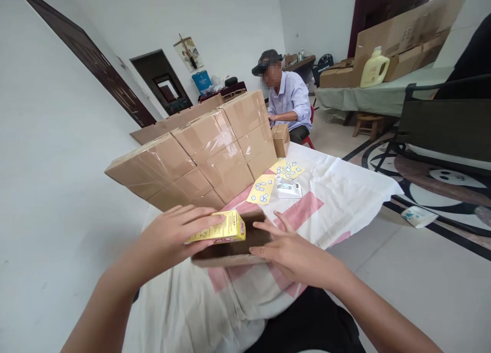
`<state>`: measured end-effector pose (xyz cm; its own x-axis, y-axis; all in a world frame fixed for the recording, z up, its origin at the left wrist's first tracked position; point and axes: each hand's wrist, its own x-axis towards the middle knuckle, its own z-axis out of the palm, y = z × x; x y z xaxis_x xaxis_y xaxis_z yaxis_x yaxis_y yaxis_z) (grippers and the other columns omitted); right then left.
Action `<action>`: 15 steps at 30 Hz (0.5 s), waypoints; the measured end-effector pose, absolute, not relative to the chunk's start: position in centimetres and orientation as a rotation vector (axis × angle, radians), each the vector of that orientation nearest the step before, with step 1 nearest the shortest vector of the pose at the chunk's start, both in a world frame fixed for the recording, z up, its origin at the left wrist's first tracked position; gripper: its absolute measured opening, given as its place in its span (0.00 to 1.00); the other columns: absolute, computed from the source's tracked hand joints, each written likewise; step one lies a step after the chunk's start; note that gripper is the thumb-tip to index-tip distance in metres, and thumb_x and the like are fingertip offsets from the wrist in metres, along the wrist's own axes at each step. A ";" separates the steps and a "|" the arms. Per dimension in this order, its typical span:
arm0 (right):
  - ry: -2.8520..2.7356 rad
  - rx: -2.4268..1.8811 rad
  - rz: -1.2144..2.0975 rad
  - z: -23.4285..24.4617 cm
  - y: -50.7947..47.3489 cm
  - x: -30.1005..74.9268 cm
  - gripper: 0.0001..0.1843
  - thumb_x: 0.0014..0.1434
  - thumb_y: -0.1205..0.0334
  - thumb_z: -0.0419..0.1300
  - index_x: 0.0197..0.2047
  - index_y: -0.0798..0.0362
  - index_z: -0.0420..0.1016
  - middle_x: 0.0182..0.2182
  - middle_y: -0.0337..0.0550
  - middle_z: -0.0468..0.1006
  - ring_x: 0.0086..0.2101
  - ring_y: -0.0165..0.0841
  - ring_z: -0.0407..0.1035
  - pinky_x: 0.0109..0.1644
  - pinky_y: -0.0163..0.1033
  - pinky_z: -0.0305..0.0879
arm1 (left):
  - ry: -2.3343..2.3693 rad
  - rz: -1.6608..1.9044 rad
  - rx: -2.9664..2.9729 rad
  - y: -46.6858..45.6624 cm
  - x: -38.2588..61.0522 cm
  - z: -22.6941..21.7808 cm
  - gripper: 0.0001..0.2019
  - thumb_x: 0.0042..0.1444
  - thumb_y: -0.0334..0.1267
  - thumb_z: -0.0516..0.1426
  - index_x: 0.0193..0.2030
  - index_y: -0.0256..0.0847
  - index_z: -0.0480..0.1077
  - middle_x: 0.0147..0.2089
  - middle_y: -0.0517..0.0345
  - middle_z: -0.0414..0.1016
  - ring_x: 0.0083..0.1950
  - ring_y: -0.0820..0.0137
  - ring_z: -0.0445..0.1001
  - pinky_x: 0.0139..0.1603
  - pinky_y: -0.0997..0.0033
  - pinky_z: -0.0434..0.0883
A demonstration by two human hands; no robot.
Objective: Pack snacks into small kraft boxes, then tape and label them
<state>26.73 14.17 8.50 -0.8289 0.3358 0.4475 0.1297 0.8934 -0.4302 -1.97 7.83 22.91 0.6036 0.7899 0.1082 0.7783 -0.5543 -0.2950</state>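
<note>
My left hand (pixel 184 227) is closed around a small yellow printed carton (pixel 226 227), held over the left side of an open cardboard box (pixel 233 261). The box stands on the cloth-covered table, and its brown inside shows between my hands. At its right end is my right hand (pixel 286 248), with fingers spread apart over the rim and opening. Nothing shows in that hand; whether its fingertips press on the box wall I cannot tell. What lies at the bottom of the box is hidden.
Stacked taped cardboard boxes (pixel 215 153) form a wall behind my hands. Right of them lie yellow sheets with blue-white stickers (pixel 263 189) and a white device (pixel 288 188). A person in a cap (pixel 289 97) sits beyond a small box (pixel 281 139). The white tablecloth (pixel 345 189) overhangs the table's right edge.
</note>
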 end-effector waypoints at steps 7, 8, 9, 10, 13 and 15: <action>-2.481 -0.485 0.484 7.0 15.2 26.2 0.19 0.66 0.76 0.51 0.49 0.49 0.78 0.39 0.46 0.83 0.58 0.43 0.68 0.66 0.61 0.52 | -1.318 0.230 -2.442 6.7 0.3 21.2 0.19 0.68 0.40 0.53 0.65 0.53 0.62 0.59 0.59 0.75 0.51 0.64 0.76 0.45 0.62 0.70; -2.438 -0.516 0.522 6.4 15.1 26.0 0.17 0.68 0.74 0.51 0.50 0.49 0.78 0.38 0.45 0.83 0.52 0.42 0.71 0.61 0.57 0.58 | -1.396 0.242 -2.419 6.9 0.5 20.6 0.18 0.68 0.41 0.53 0.64 0.52 0.63 0.58 0.58 0.75 0.49 0.63 0.77 0.43 0.62 0.71; -2.386 -0.543 0.560 5.8 14.9 25.8 0.16 0.69 0.72 0.51 0.50 0.49 0.78 0.38 0.45 0.83 0.47 0.40 0.73 0.57 0.53 0.61 | -1.500 0.260 -2.394 7.0 0.5 20.0 0.18 0.68 0.41 0.53 0.63 0.52 0.63 0.57 0.57 0.75 0.46 0.63 0.78 0.41 0.61 0.71; -2.327 -0.561 0.601 5.0 14.7 25.6 0.16 0.69 0.71 0.51 0.51 0.50 0.77 0.39 0.45 0.83 0.44 0.39 0.73 0.53 0.50 0.63 | -1.615 0.274 -2.377 7.2 0.5 19.4 0.18 0.67 0.41 0.52 0.63 0.52 0.63 0.56 0.57 0.75 0.44 0.62 0.78 0.38 0.61 0.71; -2.096 -0.610 0.744 2.9 13.7 24.8 0.15 0.69 0.71 0.52 0.51 0.50 0.76 0.42 0.44 0.83 0.42 0.36 0.75 0.49 0.44 0.65 | -1.902 0.198 -2.427 7.7 0.7 17.1 0.22 0.67 0.41 0.51 0.67 0.54 0.59 0.58 0.56 0.73 0.47 0.62 0.78 0.41 0.62 0.73; -1.952 -0.671 0.865 2.0 13.1 24.4 0.13 0.69 0.70 0.53 0.49 0.49 0.76 0.42 0.42 0.83 0.41 0.34 0.76 0.47 0.40 0.66 | -2.006 0.098 -2.530 8.0 1.1 15.0 0.22 0.67 0.42 0.51 0.67 0.53 0.58 0.61 0.55 0.71 0.54 0.60 0.77 0.49 0.61 0.74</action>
<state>24.37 13.07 2.04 -0.4730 0.7269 0.4979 0.1193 0.6128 -0.7812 1.08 8.02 14.97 0.2286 0.9681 -0.1025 0.9735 -0.2265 0.0316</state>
